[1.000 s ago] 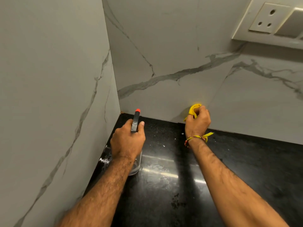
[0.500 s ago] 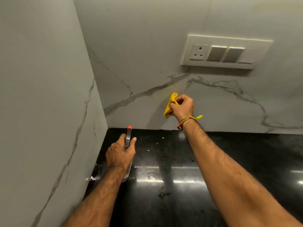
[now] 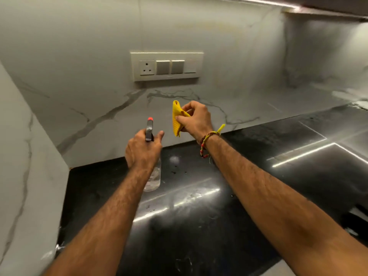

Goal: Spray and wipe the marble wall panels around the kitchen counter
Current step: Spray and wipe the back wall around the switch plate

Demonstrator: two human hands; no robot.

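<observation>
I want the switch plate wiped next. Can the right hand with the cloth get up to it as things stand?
Probably yes. The right hand pinches the yellow cloth just below the switch plate, and only bare marble wall shows between them; nothing is in the way.
</observation>
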